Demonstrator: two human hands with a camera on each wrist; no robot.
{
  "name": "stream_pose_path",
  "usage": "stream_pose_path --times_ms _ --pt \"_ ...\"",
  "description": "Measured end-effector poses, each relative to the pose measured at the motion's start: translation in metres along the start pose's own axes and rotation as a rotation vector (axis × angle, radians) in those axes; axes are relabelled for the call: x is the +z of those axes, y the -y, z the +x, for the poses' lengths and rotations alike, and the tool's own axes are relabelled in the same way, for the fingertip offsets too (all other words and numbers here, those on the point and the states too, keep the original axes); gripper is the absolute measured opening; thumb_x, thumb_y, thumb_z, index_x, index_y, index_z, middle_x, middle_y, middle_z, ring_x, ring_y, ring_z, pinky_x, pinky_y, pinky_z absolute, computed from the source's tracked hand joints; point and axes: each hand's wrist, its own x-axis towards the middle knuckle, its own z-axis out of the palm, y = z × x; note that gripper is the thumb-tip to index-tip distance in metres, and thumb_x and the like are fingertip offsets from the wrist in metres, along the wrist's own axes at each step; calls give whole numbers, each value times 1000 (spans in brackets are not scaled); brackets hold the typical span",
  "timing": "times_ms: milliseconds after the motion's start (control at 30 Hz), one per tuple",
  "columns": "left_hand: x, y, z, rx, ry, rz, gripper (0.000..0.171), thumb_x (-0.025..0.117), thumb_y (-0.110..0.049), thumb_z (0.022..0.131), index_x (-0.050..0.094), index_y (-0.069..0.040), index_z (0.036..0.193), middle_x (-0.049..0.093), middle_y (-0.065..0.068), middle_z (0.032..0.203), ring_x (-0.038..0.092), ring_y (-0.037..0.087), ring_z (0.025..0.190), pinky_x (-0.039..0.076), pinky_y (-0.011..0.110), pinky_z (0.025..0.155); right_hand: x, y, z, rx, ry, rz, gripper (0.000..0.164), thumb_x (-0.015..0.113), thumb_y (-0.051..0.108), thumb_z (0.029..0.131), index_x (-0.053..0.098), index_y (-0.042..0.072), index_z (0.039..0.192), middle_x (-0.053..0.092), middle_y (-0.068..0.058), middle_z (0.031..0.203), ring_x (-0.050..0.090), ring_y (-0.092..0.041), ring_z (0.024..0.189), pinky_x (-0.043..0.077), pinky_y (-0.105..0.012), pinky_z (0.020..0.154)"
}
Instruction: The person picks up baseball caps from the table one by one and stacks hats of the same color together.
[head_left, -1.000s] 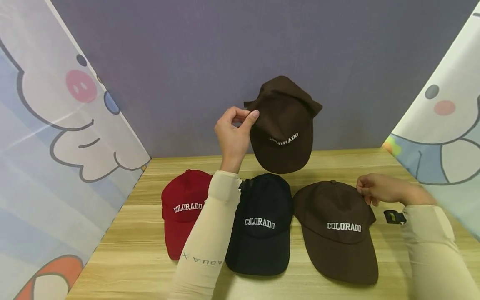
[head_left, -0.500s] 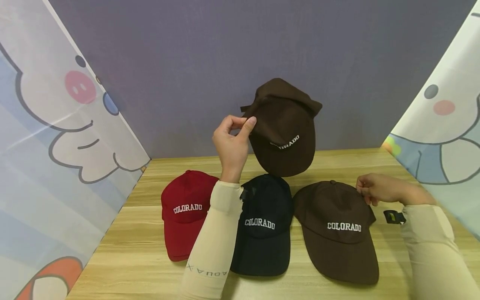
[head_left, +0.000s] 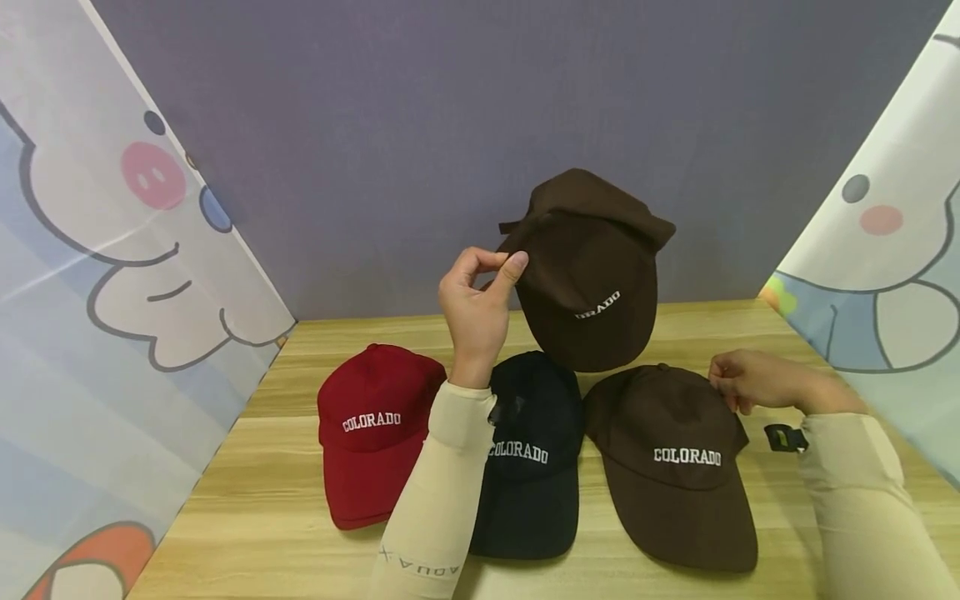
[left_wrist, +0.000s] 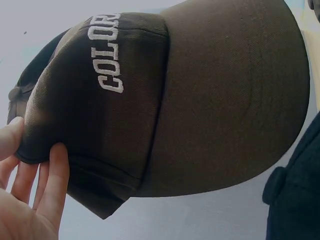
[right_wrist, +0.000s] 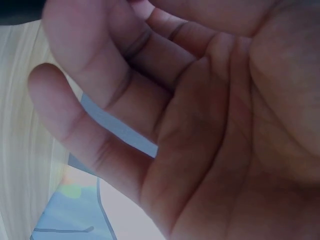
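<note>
My left hand (head_left: 480, 312) pinches a brown baseball cap (head_left: 592, 258) by the side of its crown, thumb in front. This cap hangs above the back of the table, brim downward, with white COLORADO lettering partly folded out of sight. In the left wrist view the crown and wide brim of the raised brown cap (left_wrist: 220, 100) fill most of the picture. On the table lies a second brown baseball cap (head_left: 671, 417), brim toward me. My right hand (head_left: 757, 379) holds its right rear edge; in the right wrist view the other fingers (right_wrist: 120, 85) curl loosely and the pinching fingertips are hidden.
To the left of the lying brown cap sits a black COLORADO cap (head_left: 528, 517), partly covered by my left sleeve. A red COLORADO cap (head_left: 367, 475) lies farther left. Behind the wooden table (head_left: 247, 483) rises a grey wall (head_left: 375, 167), with cartoon-printed panels (head_left: 67, 250) at both sides.
The left hand has carried the raised brown cap a little down and to the right, closer over the lying caps. The right hand and the caps on the table stay almost still.
</note>
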Motion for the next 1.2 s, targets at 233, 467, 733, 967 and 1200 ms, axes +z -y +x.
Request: stream_pose_path --times_ms 233,467,733,967,1200 --pt "3 -2 0 2 -5 -19 17 70 -16 78 60 -2 78 59 7 79 56 16 77 45 38 62 -2 0 -1 -4 -3 -8 11 44 13 94 49 8 87 51 -5 68 51 -20 57 41 -33 56" --pt "6 -4 -2 -2 -9 -25 17 71 -16 77 60 -2 77 59 8 78 56 15 78 46 38 63 -4 2 -1 1 -4 -8 11 45 14 94 49 8 87 51 -6 69 50 -20 58 40 -33 56" --pt "12 -6 -6 4 21 -20 17 70 -16 79 59 -3 77 58 7 78 55 16 80 45 36 65 -6 3 -2 7 -28 -3 10 47 14 92 51 5 96 50 -6 71 51 -20 59 41 -34 57" --pt "16 -7 -8 -1 41 -30 16 69 -17 79 60 -4 77 58 6 76 54 15 76 44 35 65 -10 3 -8 48 -75 12 21 47 18 93 48 1 107 50 -6 76 51 -20 61 42 -34 59" --pt "19 -8 -14 -35 76 -19 17 69 -20 79 60 -5 77 58 5 76 51 14 73 37 33 51 -13 2 -10 41 -147 -104 29 50 30 93 51 5 107 52 -2 75 53 -17 63 41 -33 59"
